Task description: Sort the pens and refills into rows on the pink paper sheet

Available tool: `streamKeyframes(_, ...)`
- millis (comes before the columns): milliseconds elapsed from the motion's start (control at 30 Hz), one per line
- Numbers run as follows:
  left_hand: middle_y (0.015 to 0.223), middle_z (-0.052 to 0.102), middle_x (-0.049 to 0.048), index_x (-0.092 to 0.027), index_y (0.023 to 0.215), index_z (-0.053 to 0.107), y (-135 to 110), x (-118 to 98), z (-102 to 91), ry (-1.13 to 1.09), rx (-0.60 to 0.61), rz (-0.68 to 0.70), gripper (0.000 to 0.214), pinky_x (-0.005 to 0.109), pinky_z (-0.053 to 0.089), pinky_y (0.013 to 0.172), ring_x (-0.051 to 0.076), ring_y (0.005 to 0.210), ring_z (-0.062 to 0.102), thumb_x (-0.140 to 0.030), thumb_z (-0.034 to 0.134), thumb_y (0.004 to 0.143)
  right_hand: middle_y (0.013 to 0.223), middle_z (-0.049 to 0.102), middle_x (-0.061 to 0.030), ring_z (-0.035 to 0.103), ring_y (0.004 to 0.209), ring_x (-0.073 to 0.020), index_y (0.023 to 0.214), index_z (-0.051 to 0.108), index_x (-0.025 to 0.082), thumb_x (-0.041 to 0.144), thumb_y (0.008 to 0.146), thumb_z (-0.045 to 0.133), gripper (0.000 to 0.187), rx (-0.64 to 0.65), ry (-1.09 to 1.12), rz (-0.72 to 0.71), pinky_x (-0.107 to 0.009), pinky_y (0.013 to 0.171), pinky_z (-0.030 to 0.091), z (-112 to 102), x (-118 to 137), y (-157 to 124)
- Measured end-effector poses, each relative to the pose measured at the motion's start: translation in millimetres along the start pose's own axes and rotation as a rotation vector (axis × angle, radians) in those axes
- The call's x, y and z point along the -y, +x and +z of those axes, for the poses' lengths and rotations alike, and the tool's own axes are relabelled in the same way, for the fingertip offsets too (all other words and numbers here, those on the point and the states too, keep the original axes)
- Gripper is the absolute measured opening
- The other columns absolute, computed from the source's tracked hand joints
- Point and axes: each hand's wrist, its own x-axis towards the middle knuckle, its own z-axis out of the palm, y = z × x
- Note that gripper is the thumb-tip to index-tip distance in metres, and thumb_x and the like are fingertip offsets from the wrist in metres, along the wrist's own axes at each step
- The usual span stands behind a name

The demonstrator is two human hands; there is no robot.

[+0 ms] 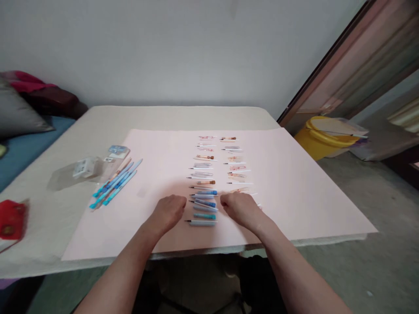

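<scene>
My left hand (pixel 168 211) is a closed fist on the pink sheet, just left of a column of pen parts. My right hand (pixel 240 209), also a fist, is between that column and a second one, covering some lower pieces of the latter. No object shows in either fist. Between the hands lie blue pen pieces (pixel 205 203), a teal pen piece (pixel 204 216) and a thin white refill (pixel 201 221) with a dark tip. Brown-capped pieces (pixel 205 157) lie farther up. The right column holds pinkish clear pieces (pixel 238 167) and more white refills (pixel 238 183).
Several blue pens (pixel 119 183) lie bundled at left on the pink sheet (pixel 294 192). Beside them are a clear plastic bag (pixel 63 176), a white box (pixel 85 167) and a blue-and-white packet (pixel 118 150). A red object (pixel 12 219) sits at far left. A yellow bucket (pixel 310 141) stands right of the table.
</scene>
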Motion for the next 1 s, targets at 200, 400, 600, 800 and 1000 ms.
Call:
streamKeyframes(200, 0.093, 0.066, 0.0074, -0.021, 0.091, 0.060, 0.8, -1.5, 1.7, -0.049, 0.018, -0.006, 0.021, 0.032, 0.041, 0.072, 0.022, 0.089, 0.059, -0.020, 0.042, 0.080, 0.085, 0.068, -0.0098, 0.063, 0.080, -0.0220, 0.091, 0.064, 0.018, 0.011, 0.078, 0.044, 0.025, 0.044, -0.045, 0.031, -0.027, 0.062, 0.039, 2.9, 3.5, 3.7)
streamKeyframes(400, 0.103, 0.065, 0.0060, -0.027, 0.118, 0.050, 5.0, -2.7, 9.7, -0.083, -0.005, 0.042, 0.044, 0.033, 0.041, 0.076, 0.023, 0.095, 0.059, -0.015, 0.042, 0.077, 0.092, 0.067, -0.0140, 0.062, 0.091, -0.0241, 0.097, 0.063, 0.016, 0.020, 0.082, 0.045, 0.023, 0.095, -0.033, 0.047, -0.030, 0.071, 0.041, 7.5, 10.2, 9.1)
streamKeyframes(600, 0.101, 0.065, 0.0049, -0.027, 0.117, 0.049, 6.0, -8.6, 7.3, -0.105, -0.024, 0.068, 0.040, 0.032, 0.042, 0.077, 0.022, 0.094, 0.060, -0.017, 0.042, 0.079, 0.097, 0.066, -0.0098, 0.062, 0.088, -0.0234, 0.105, 0.055, 0.019, 0.022, 0.080, 0.047, 0.026, 0.023, 0.025, 0.029, -0.030, 0.068, 0.040, 10.2, 10.0, 10.3)
streamKeyframes(800, 0.107, 0.064, 0.0043, -0.029, 0.118, 0.048, 8.0, -21.7, 3.3, -0.115, -0.006, 0.094, 0.035, 0.031, 0.042, 0.081, 0.022, 0.098, 0.059, -0.025, 0.042, 0.084, 0.104, 0.063, -0.0078, 0.061, 0.092, -0.0210, 0.105, 0.054, 0.022, 0.020, 0.081, 0.046, 0.026, 0.003, 0.043, -0.007, -0.028, 0.069, 0.039, 14.9, 13.2, 11.1)
streamKeyframes(1000, 0.105, 0.065, 0.0055, -0.027, 0.111, 0.052, 10.5, -23.4, 5.9, -0.111, 0.027, 0.065, 0.029, 0.031, 0.043, 0.081, 0.022, 0.099, 0.059, -0.023, 0.041, 0.084, 0.099, 0.063, -0.0073, 0.061, 0.088, -0.0219, 0.101, 0.056, 0.022, 0.017, 0.082, 0.043, 0.024, -0.010, 0.051, -0.054, -0.030, 0.069, 0.040, 23.7, 14.6, 15.4)
